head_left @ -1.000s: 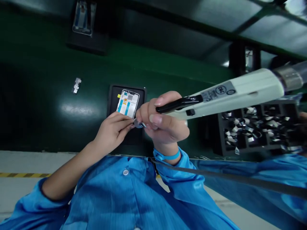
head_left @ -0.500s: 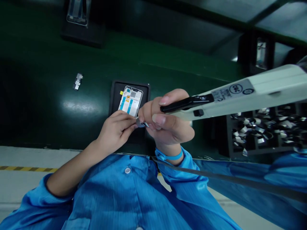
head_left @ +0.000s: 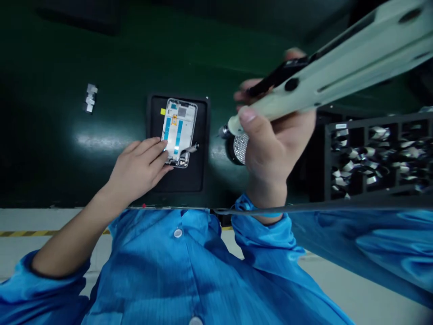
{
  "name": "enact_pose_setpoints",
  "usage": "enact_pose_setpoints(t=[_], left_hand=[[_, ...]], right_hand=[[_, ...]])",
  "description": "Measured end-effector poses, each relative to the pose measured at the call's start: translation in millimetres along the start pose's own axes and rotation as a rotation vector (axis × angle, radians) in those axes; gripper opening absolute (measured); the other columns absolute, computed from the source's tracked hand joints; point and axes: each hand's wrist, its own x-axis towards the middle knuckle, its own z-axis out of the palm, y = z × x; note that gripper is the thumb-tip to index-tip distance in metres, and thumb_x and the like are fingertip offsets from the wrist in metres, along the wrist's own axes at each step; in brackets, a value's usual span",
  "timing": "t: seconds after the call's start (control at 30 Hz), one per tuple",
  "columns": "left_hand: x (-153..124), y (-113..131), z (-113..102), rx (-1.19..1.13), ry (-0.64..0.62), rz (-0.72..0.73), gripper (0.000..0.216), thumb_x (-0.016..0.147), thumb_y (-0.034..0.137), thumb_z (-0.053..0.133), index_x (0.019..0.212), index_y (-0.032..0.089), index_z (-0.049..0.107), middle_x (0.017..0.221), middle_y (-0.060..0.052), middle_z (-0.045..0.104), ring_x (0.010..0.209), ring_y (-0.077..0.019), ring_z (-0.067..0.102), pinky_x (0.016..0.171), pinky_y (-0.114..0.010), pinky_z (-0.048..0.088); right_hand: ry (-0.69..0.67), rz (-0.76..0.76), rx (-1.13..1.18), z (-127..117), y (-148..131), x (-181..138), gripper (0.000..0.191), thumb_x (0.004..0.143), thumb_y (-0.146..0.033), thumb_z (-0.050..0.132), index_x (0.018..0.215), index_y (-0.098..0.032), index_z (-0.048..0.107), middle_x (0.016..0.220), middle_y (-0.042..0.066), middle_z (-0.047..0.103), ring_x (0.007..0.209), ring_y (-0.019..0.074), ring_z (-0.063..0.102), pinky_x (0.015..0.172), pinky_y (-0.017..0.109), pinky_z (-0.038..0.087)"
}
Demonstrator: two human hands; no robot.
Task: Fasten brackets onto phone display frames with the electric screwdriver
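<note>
My left hand (head_left: 140,163) lies at the lower left edge of an opened phone frame (head_left: 172,141), its fingertips on the side and the thumb by the bottom edge. The white frame has blue strips and sits in a black tray (head_left: 206,122). A short grey flex cable (head_left: 191,149) sticks out over the frame's lower right edge. Wrapped in my right hand (head_left: 270,149) is a pale electric screwdriver (head_left: 314,88) with a black lever. Its tip points left, above a round holder with a perforated metal plate (head_left: 240,148), partly hidden by my hand.
A black compartment box (head_left: 363,124) at the right holds many silvery flex cables. One loose silvery piece (head_left: 90,98) lies on the green table (head_left: 111,67) at the left. A dark block (head_left: 77,18) stands at the back left. Another blue sleeve (head_left: 389,243) shows at the right.
My right hand has moved right and up with the screwdriver, away from the phone. The left hand has let go of the grey cable and moved to the frame's edge. The perforated plate is now visible.
</note>
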Motion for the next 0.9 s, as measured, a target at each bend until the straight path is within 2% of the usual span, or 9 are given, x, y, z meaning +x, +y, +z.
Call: enact_pose_setpoints(t=[0.07,0.1,0.17,0.23,0.3,0.37,0.5,0.63,0.9], left_hand=[[3.1,8.2,3.0,-0.001,-0.006,-0.077,0.030,0.114,0.033,0.064,0.132,0.011,0.075,0.145,-0.018,0.077,0.140,-0.0366,0.072,0.103,-0.055,0.065],[4.0,10.6,5.0,-0.028,0.005,-0.109,0.032,0.113,0.036,0.067,0.134,0.014,0.074,0.147,-0.016,0.077,0.140,-0.0363,0.071,0.106,-0.056,0.064],[5.0,11.7,9.1,-0.123,0.035,-0.152,0.034,0.110,0.041,0.073,0.137,0.020,0.073,0.149,-0.011,0.076,0.145,-0.0367,0.067,0.114,-0.062,0.060],[6.2,10.3,12.5,-0.249,0.056,-0.161,0.031,0.109,0.039,0.074,0.136,0.024,0.074,0.150,-0.007,0.076,0.152,-0.0384,0.062,0.123,-0.068,0.054],[9.3,9.3,14.0,-0.368,0.025,-0.145,0.024,0.111,0.033,0.068,0.131,0.024,0.077,0.149,-0.007,0.075,0.157,-0.0406,0.059,0.126,-0.072,0.051],[14.3,9.9,13.6,-0.445,-0.024,-0.121,0.023,0.113,0.030,0.061,0.125,0.021,0.079,0.147,-0.008,0.076,0.156,-0.0427,0.060,0.124,-0.074,0.053],[23.9,14.0,9.8,-0.497,-0.090,-0.137,0.029,0.117,0.029,0.054,0.125,0.015,0.079,0.146,-0.011,0.076,0.156,-0.0412,0.060,0.126,-0.076,0.050],[26.6,15.1,7.5,-0.541,-0.089,-0.177,0.029,0.118,0.030,0.055,0.126,0.013,0.077,0.145,-0.011,0.076,0.158,-0.0370,0.059,0.130,-0.078,0.045],[24.9,20.6,13.0,-0.572,-0.058,-0.245,0.027,0.116,0.034,0.062,0.121,0.016,0.081,0.148,-0.009,0.076,0.153,-0.0397,0.063,0.127,-0.075,0.049]], right_hand=[[0.150,-0.058,-0.099,-9.2,-4.5,-8.5,0.058,0.093,-0.070,0.084,0.138,-0.036,0.071,0.124,0.006,0.071,0.119,0.0309,0.077,0.099,0.048,0.067],[0.245,-0.089,-0.150,-14.5,-9.4,-16.1,0.046,0.096,-0.062,0.085,0.133,-0.038,0.074,0.121,0.004,0.071,0.118,0.0295,0.076,0.099,0.046,0.066],[0.327,-0.147,-0.249,-24.8,-20.9,-35.9,0.018,0.101,-0.038,0.083,0.119,-0.039,0.082,0.105,0.002,0.072,0.101,0.0248,0.076,0.091,0.042,0.065],[0.104,-0.164,-0.328,-31.5,-29.5,-56.5,0.017,0.100,-0.022,0.078,0.109,-0.034,0.085,0.088,0.001,0.073,0.079,0.0211,0.072,0.075,0.038,0.062],[-0.305,-0.089,-0.346,-32.0,-31.3,-72.0,0.014,0.099,-0.019,0.076,0.107,-0.027,0.084,0.079,0.001,0.075,0.066,0.0184,0.069,0.061,0.034,0.056],[-0.538,0.027,-0.356,-26.7,-26.5,-79.4,0.009,0.100,-0.020,0.076,0.106,-0.022,0.083,0.080,0.002,0.077,0.064,0.0164,0.068,0.060,0.032,0.055],[-0.557,0.184,-0.431,-11.1,-14.0,-72.9,0.012,0.104,-0.029,0.074,0.102,-0.022,0.083,0.079,0.003,0.077,0.069,0.0178,0.067,0.068,0.034,0.055],[-0.583,0.296,-0.447,-2.6,-15.0,-57.0,0.013,0.102,-0.025,0.075,0.093,-0.022,0.082,0.070,0.000,0.070,0.065,0.0163,0.061,0.064,0.033,0.049],[-0.599,0.355,-0.433,-0.4,-16.0,-46.5,0.017,0.101,-0.029,0.081,0.086,-0.021,0.080,0.066,-0.001,0.065,0.060,0.0142,0.055,0.061,0.033,0.045]])
